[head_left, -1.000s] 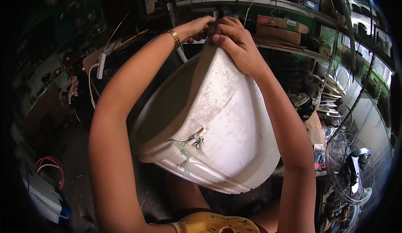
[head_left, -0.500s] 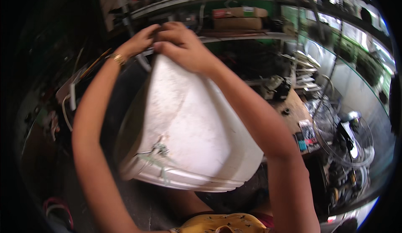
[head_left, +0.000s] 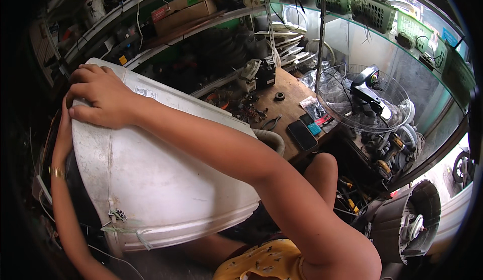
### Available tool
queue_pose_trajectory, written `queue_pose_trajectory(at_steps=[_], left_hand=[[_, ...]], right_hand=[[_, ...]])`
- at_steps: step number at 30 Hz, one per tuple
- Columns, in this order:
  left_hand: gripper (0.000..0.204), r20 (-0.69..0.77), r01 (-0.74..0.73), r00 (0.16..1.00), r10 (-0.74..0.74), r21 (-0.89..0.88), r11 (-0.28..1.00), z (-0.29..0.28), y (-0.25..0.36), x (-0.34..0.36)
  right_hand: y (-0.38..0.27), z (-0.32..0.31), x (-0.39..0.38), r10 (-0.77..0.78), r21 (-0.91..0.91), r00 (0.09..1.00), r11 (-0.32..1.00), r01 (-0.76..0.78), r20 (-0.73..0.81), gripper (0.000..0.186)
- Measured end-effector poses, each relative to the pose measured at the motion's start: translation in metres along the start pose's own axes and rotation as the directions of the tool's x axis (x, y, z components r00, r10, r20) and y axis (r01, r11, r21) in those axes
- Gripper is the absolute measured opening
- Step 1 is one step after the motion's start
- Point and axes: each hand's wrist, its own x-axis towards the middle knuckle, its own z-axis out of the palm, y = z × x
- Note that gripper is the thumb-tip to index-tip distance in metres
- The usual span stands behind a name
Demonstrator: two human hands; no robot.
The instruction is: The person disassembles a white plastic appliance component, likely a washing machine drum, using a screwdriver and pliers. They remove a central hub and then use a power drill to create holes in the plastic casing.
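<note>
A large white plastic housing (head_left: 166, 159), curved and scuffed, leans across in front of me at the left. Green strands are knotted through its lower left edge, and a ribbed rim runs along the bottom. My right hand (head_left: 100, 96) reaches over its far left end, its bent fingers closed over the edge. Against that same edge, behind the right hand, is my left hand (head_left: 64, 121); its fingers are mostly hidden. A gold band (head_left: 57, 172) circles my left wrist.
At the right, a wooden bench (head_left: 287, 94) bears a phone (head_left: 302, 133) and small parts. Beyond it lie a wire fan guard (head_left: 365, 99) and stacked white pieces (head_left: 289, 43). A grey drum-shaped casing (head_left: 397, 224) stands lower right. Shelves with a cardboard box (head_left: 186, 16) line the back.
My view has swung to the right, bringing in the bench and the drum-shaped casing. The white housing has tipped over toward the left, with both hands still at its end.
</note>
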Motion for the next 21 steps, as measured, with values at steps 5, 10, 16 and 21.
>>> queue_pose_trajectory(at_steps=[5, 10, 16, 21], left_hand=[[0.107, 0.588, 0.44, 0.798, -0.128, -0.425, 0.791, -0.033, 0.054, -0.181], [0.118, 0.279, 0.436, 0.873, -0.399, -0.082, 0.896, 0.009, 0.097, -0.256], [0.087, -0.084, -0.016, 0.996, 0.041, 0.278, 0.96, 0.07, 0.111, -0.233], [0.059, -0.134, 0.053, 0.991, -0.012, 0.305, 0.951, 0.04, 0.096, -0.169]], right_hand=[[-0.039, -0.032, -0.11, 0.136, -0.343, 0.985, 0.935, -0.093, 0.104, 0.064], [-0.096, -0.088, -0.295, 0.634, -0.344, 0.725, 0.64, -0.687, -0.27, 0.066], [-0.167, -0.188, -0.37, 0.775, -0.461, 0.503, 0.312, -0.831, -0.383, 0.047], [-0.229, -0.292, -0.449, 0.622, -0.376, 0.364, 0.12, -0.919, -0.693, 0.022]])
